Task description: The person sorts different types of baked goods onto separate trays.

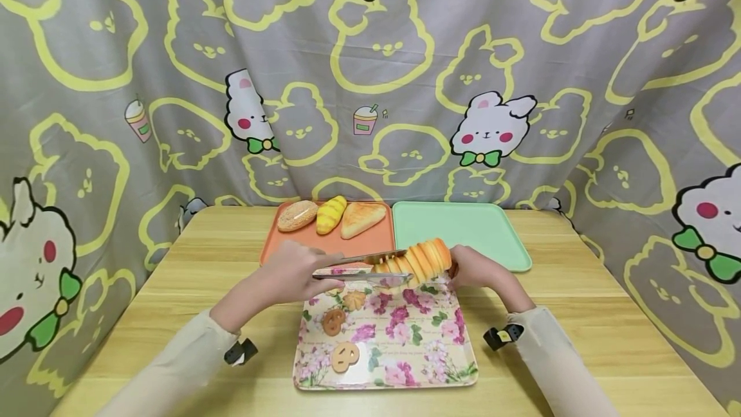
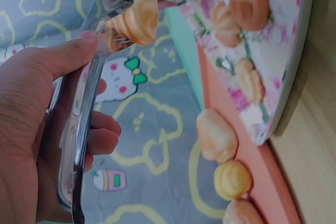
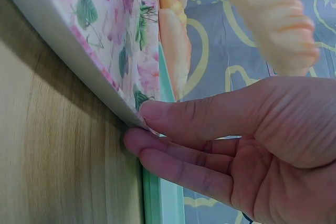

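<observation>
My left hand grips a pair of metal tongs, thumb on one arm and fingers round the other. Between the tong ends is a long, ridged orange-brown bread, held above the far right part of a floral tray. With thumb on top and fingers underneath, my right hand pinches the floral tray's far right corner. On that tray's left side lie several cookies, among them a round one with holes and a pretzel-shaped one.
Behind the floral tray, an orange tray bears a seeded bun, a yellow striped roll and a triangular bread. To its right lies a light green tray. A patterned curtain hangs behind the wooden table.
</observation>
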A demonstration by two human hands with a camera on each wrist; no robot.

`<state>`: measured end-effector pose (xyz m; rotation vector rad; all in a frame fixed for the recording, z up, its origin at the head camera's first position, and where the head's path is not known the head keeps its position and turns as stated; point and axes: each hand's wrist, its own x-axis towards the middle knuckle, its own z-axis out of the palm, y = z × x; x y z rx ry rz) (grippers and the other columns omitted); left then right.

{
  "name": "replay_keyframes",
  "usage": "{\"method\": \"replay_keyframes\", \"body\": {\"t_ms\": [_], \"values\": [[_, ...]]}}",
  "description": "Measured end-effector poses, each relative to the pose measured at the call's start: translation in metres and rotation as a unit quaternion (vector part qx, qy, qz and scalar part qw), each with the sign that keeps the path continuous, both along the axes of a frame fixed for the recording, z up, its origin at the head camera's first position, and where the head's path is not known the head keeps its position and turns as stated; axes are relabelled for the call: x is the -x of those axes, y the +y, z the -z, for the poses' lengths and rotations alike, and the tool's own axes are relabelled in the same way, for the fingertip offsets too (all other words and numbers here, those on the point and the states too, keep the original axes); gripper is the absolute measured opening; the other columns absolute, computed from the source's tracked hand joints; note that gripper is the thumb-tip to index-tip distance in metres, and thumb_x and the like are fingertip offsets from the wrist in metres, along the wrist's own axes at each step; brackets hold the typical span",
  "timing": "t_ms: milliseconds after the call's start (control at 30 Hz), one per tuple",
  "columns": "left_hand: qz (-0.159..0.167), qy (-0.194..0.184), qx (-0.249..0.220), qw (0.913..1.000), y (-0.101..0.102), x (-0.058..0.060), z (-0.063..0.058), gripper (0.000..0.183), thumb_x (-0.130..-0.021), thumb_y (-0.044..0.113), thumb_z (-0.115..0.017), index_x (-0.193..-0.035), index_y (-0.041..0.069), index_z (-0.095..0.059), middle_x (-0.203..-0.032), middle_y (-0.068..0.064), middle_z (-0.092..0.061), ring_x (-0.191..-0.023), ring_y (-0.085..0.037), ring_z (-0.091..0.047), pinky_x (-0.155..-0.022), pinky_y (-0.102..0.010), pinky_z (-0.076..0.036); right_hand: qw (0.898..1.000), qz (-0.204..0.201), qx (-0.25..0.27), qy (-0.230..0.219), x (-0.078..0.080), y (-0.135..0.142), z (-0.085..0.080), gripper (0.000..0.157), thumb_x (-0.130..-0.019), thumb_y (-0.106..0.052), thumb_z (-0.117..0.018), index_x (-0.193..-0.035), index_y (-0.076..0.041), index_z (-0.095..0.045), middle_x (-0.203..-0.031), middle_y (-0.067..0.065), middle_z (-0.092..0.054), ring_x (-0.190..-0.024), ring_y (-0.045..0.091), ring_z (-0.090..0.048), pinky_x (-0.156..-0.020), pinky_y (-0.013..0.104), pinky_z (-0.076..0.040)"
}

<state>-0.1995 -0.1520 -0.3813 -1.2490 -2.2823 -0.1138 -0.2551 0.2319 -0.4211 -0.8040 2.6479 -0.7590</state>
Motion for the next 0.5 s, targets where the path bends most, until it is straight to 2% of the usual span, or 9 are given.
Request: {"method": "replay_keyframes", "body": {"t_ms": [67,167,300,433,500], "values": [[-0.004,0.008,-0.017,0.9998,-0.004,0.001,-0.003,0.066,-0.100,0.068,-0.037,-0.114,0.019,-0.079,-0.060,0.008,-0.066,-0.044,0.003,-0.033,-0.048,-0.016,-0.013,1.000,0.010,-0.005,-0.009,-0.001,-0.001,-0.001,0.019,-0.080,0.007,-0.079,-0.097,0.004,-0.071,-0.082,0.012,-0.069,-0.071,0.013,-0.061,-0.065,0.029,-0.052],[-0.012,0.014,-0.042,0.9989,-0.012,0.003,-0.006,0.071,-0.099,0.070,-0.032,-0.116,0.020,-0.079,-0.052,0.009,-0.055,-0.045,0.003,-0.032,-0.048,-0.017,-0.017,1.000,0.015,-0.005,-0.022,-0.002,-0.001,-0.002,0.024,-0.083,0.008,-0.078,-0.105,0.005,-0.071,-0.085,0.012,-0.070,-0.074,0.015,-0.063,-0.067,0.030,-0.054],[-0.026,0.029,-0.065,0.9971,-0.022,0.006,-0.009,0.072,-0.098,0.072,-0.031,-0.116,0.021,-0.079,-0.047,0.010,-0.046,-0.045,0.003,-0.023,-0.048,-0.019,-0.014,1.000,0.010,-0.005,-0.020,-0.001,-0.001,-0.001,0.025,-0.082,0.008,-0.078,-0.106,0.005,-0.071,-0.085,0.012,-0.069,-0.074,0.014,-0.063,-0.067,0.030,-0.054],[-0.029,0.030,-0.075,0.9963,-0.032,0.011,-0.010,0.071,-0.098,0.071,-0.034,-0.114,0.020,-0.080,-0.047,0.009,-0.050,-0.044,0.004,-0.019,-0.047,-0.018,-0.012,1.000,0.010,-0.012,-0.011,0.002,-0.001,0.002,0.026,-0.080,0.005,-0.080,-0.105,0.004,-0.072,-0.087,0.012,-0.070,-0.076,0.013,-0.062,-0.067,0.029,-0.053],[-0.034,0.023,-0.075,0.9963,-0.037,0.014,-0.010,0.068,-0.098,0.071,-0.036,-0.118,0.022,-0.079,-0.047,0.009,-0.047,-0.043,0.004,-0.018,-0.047,-0.017,-0.013,1.000,0.010,-0.012,-0.012,0.003,0.000,0.002,0.026,-0.080,0.005,-0.081,-0.104,0.004,-0.072,-0.087,0.012,-0.070,-0.076,0.013,-0.063,-0.067,0.029,-0.053]]}}
